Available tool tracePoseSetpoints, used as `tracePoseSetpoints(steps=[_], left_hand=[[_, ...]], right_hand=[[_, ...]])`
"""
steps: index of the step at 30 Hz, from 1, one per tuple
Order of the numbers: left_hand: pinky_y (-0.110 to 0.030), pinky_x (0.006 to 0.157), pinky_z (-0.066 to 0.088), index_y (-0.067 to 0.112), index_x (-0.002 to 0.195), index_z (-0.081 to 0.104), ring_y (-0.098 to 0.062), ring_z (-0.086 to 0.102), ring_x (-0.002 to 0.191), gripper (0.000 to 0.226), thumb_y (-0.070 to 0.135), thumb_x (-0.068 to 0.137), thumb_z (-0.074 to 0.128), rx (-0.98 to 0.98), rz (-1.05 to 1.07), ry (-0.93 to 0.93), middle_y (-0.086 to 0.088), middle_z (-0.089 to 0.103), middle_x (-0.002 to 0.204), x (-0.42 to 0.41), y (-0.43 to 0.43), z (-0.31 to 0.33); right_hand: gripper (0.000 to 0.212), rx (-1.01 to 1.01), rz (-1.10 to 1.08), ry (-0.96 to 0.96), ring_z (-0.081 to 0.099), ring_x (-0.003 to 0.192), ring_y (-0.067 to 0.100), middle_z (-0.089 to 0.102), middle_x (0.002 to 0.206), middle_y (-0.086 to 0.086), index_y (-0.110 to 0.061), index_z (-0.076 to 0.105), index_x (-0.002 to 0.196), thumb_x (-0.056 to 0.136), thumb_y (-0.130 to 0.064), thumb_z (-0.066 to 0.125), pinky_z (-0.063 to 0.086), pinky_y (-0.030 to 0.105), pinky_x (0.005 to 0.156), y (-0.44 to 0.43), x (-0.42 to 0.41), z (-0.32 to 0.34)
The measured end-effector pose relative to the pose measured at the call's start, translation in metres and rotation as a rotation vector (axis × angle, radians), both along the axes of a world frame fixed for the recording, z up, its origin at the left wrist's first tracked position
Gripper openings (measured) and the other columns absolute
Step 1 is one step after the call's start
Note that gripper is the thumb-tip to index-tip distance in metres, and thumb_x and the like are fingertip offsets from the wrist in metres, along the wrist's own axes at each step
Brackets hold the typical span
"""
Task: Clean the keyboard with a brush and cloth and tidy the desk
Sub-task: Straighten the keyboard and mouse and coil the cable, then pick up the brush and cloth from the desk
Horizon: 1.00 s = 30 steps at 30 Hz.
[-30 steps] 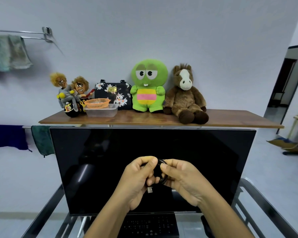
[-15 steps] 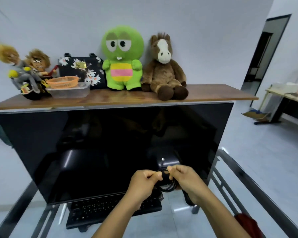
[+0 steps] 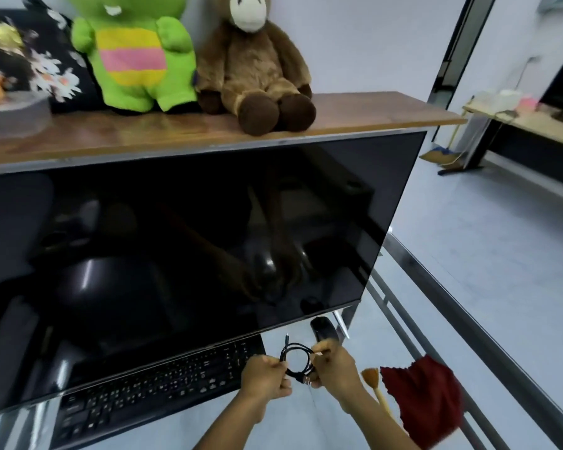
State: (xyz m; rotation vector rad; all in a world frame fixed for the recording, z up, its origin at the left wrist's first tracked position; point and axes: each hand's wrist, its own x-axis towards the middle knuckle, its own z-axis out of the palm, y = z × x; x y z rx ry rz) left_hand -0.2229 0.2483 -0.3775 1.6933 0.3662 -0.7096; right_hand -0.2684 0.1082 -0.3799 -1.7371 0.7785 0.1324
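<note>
2 hands meet above the near right part of the desk [image 3: 182, 433], sharing 1 small coil of black cable [image 3: 297, 373]. The left hand [image 3: 264, 376] pinches the coil's left side between thumb and curled fingers. The right hand [image 3: 333, 368] pinches its right side the same way, close to the plug ends. Gripped from 2 sides, the loops cannot spring apart. That seems to be the reason for the hold, and I judge the cable is being bundled so it can be put away as part of the tidying.

The coil hangs in the air, just right of the keyboard [image 3: 163, 384] and just nearer than the black mouse [image 3: 322, 329], which sits by the lower right corner of the monitor [image 3: 208, 238]. The keyboard's far rows are hidden behind the monitor's lower edge.

The brush [image 3: 372, 381] lies on the desk just right of the right wrist, with its bristles pointing far. The red cloth [image 3: 426, 394] lies crumpled just beside it; whether they touch I cannot tell. The 2 tools lie untouched within the right hand's reach, probably parked there for the cleaning. Whether that cleaning is done or pending cannot be told from here.

Above the monitor, a wooden shelf [image 3: 355, 115] holds a green plush [image 3: 137, 56] and a brown plush horse [image 3: 254, 60].
</note>
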Motion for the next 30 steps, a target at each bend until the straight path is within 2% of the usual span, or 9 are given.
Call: tracePoseSetpoints(steps=[3, 10, 14, 16, 18, 20, 22, 24, 30], left_hand=[[-0.028, 0.066, 0.053, 0.004, 0.079, 0.053, -0.022, 0.055, 0.064, 0.015, 0.004, 0.094, 0.053, 0.032, -0.042, 0.047, -0.013, 0.054, 0.072, 0.005, -0.008, -0.017], [-0.032, 0.066, 0.032, 0.012, 0.071, 0.044, -0.019, 0.038, 0.068, 0.015, 0.007, 0.085, 0.044, 0.122, -0.069, 0.052, -0.008, 0.042, 0.069, 0.023, -0.017, -0.04], [-0.028, 0.058, 0.025, 0.013, 0.061, 0.04, -0.017, 0.031, 0.058, 0.029, 0.005, 0.089, 0.044, 0.129, -0.095, -0.011, -0.001, 0.037, 0.059, 0.025, -0.026, -0.028], [-0.026, 0.054, 0.026, 0.012, 0.063, 0.043, -0.014, 0.031, 0.055, 0.029, 0.006, 0.092, 0.044, 0.144, -0.121, -0.053, 0.001, 0.038, 0.058, 0.025, -0.028, -0.028], [-0.025, 0.052, 0.027, 0.01, 0.07, 0.044, -0.013, 0.032, 0.054, 0.024, 0.01, 0.094, 0.043, 0.158, -0.143, -0.089, 0.001, 0.04, 0.062, 0.024, -0.027, -0.028], [-0.021, 0.049, 0.029, 0.011, 0.071, 0.05, -0.01, 0.037, 0.053, 0.025, 0.015, 0.096, 0.044, 0.19, -0.178, -0.144, 0.004, 0.049, 0.065, 0.02, -0.023, -0.029], [-0.017, 0.05, 0.034, 0.013, 0.082, 0.057, -0.008, 0.044, 0.057, 0.021, 0.018, 0.096, 0.044, 0.239, -0.241, -0.227, 0.005, 0.056, 0.075, 0.014, -0.019, -0.028], [-0.017, 0.062, 0.039, 0.018, 0.091, 0.056, -0.007, 0.052, 0.073, 0.013, 0.022, 0.097, 0.046, 0.319, -0.348, -0.303, 0.008, 0.058, 0.087, 0.007, -0.02, -0.027], [-0.028, 0.069, 0.045, 0.012, 0.1, 0.056, -0.018, 0.061, 0.091, 0.028, 0.036, 0.095, 0.044, 0.541, -0.819, -0.302, -0.004, 0.064, 0.101, -0.019, -0.081, -0.033]], right_hand=[[0.019, -0.11, 0.042, 0.036, 0.047, 0.036, 0.017, 0.053, 0.061, 0.013, -0.003, 0.052, 0.083, 0.093, 0.009, 0.04, 0.04, 0.022, 0.036, -0.005, 0.009, -0.027], [0.017, -0.332, 0.214, 0.045, 0.055, 0.062, 0.022, 0.06, 0.073, 0.011, -0.004, 0.056, 0.073, 0.077, 0.011, 0.049, 0.039, 0.016, 0.054, -0.002, 0.035, -0.072], [0.027, -0.432, 0.338, 0.039, 0.056, 0.08, 0.019, 0.054, 0.106, 0.013, -0.009, 0.062, 0.114, 0.091, 0.002, 0.053, 0.034, 0.003, 0.064, -0.001, 0.042, -0.058], [0.029, -0.471, 0.401, 0.059, 0.052, 0.073, 0.012, 0.051, 0.113, 0.014, -0.005, 0.057, 0.122, 0.094, 0.0, 0.053, 0.033, -0.001, 0.062, -0.002, 0.046, -0.056], [0.03, -0.514, 0.464, 0.077, 0.051, 0.072, 0.007, 0.049, 0.113, 0.011, -0.005, 0.053, 0.124, 0.094, -0.004, 0.054, 0.038, 0.003, 0.067, -0.003, 0.046, -0.052], [0.043, -0.527, 0.496, 0.085, 0.059, 0.098, 0.017, 0.048, 0.123, 0.015, -0.01, 0.046, 0.137, 0.095, -0.009, 0.055, 0.046, 0.018, 0.087, -0.009, 0.046, -0.042], [0.035, -0.548, 0.452, 0.026, 0.06, 0.103, 0.026, 0.055, 0.123, 0.017, -0.027, 0.056, 0.125, 0.094, -0.011, 0.054, 0.049, 0.031, 0.088, -0.026, 0.04, -0.028], [0.024, -0.6, 0.36, -0.004, 0.062, 0.09, 0.029, 0.063, 0.11, 0.015, -0.026, 0.065, 0.105, 0.093, -0.009, 0.053, 0.047, 0.028, 0.076, -0.057, 0.028, -0.017], [0.03, -0.685, 0.047, 0.227, 0.058, 0.111, 0.028, 0.061, 0.125, 0.011, -0.014, 0.064, 0.12, 0.092, -0.02, 0.056, 0.045, 0.032, 0.092, -0.166, -0.036, -0.021]])
